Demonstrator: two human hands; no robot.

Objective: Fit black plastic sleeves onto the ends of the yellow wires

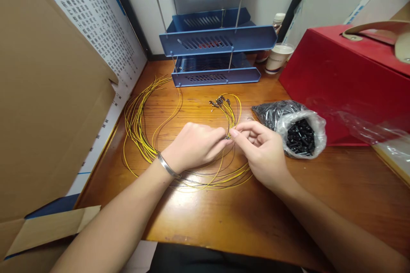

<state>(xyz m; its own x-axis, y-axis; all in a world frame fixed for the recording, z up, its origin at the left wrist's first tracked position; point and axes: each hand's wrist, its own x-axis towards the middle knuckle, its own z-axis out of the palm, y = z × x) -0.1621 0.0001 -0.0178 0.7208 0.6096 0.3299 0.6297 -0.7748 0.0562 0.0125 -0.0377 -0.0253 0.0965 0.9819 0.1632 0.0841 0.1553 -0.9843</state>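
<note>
Taking the open plastic bag as our landmark, we see both hands at work just to its left, above the wooden surface. Our left hand is closed, thumb and forefinger pinching the bundle of yellow and black wires; our right hand, nearer the bag, has thumb and forefinger drawn together at the same spot, gripping what seems to be a wire, though the fingers hide exactly which part. The bundle curves away beyond the fingertips, its dark, metallic ends clustered to the left of the bag and a little farther from us than its mouth. The long loops of the same wires lie well to the left of the bag, with some strands running beneath our hands. Inside the bag we see small black pieces, and close on its right stands a red box. We judge the step in hand to be fine handling of the wires, perhaps separating or gathering one by its end. As we read it, the next move calls for a steady left pinch while the right fingertips guide a single strand without tugging its neighbours.
</note>
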